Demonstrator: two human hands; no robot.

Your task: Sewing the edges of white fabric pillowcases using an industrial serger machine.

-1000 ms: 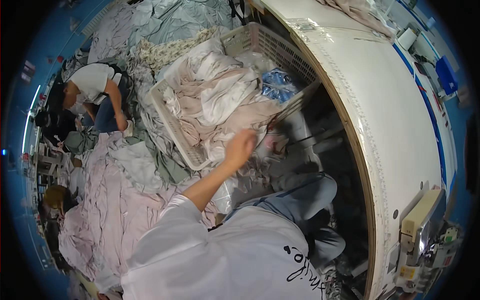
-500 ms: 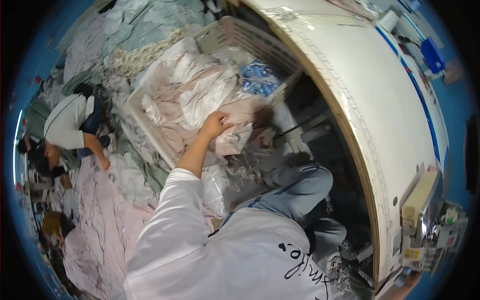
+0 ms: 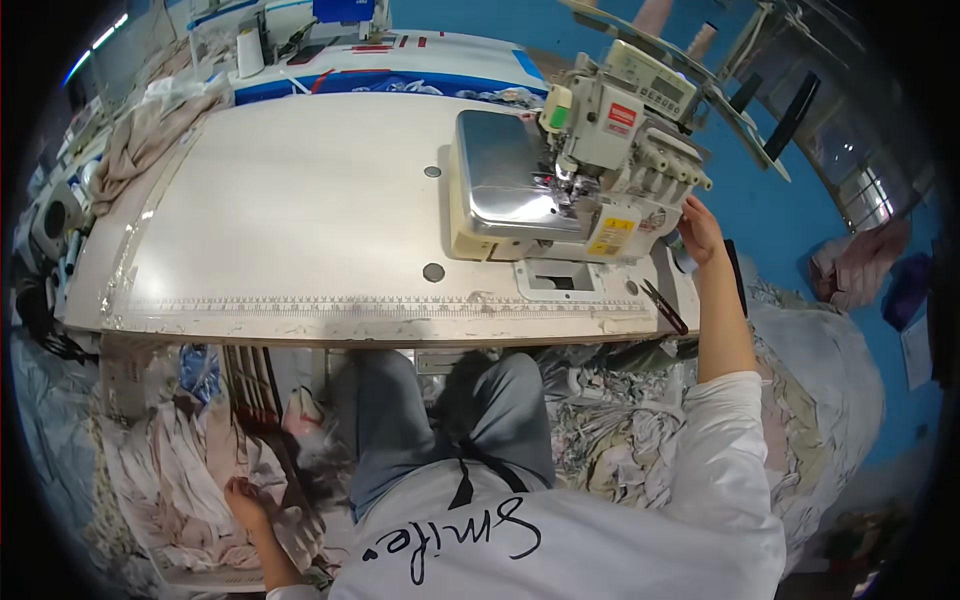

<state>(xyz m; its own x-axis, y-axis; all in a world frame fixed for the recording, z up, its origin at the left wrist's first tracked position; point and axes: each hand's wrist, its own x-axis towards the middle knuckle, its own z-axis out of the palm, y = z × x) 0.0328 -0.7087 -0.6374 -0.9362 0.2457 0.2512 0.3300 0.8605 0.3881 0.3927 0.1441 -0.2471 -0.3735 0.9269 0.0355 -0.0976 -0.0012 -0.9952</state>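
Note:
At the lower left, my left hand (image 3: 246, 502) is down in a plastic basket (image 3: 215, 578), its fingers curled on pale pink cloth (image 3: 222, 440). White fabric (image 3: 180, 455) lies bunched up with the pink. My right hand (image 3: 703, 232) reaches to the right end of an overlock sewing machine (image 3: 610, 140). The machine's body hides part of its fingers, so what they touch cannot be made out. Below that hand, a pair of dark thread snips (image 3: 665, 308) rests on the white tabletop (image 3: 300, 210).
A measuring tape strip (image 3: 330, 303) runs along the table's front edge. Beyond stands another sewing table with a white thread cone (image 3: 250, 54). Heaped fabric scraps (image 3: 620, 430) lie under the table at right, beside a large plastic-covered bundle (image 3: 825, 360). A blue plastic bag (image 3: 200, 370) is by the basket.
My view has swung from the basket at the left round to the table and machine. My right hand now shows fully beside the machine; my left hand stays at the basket's cloth.

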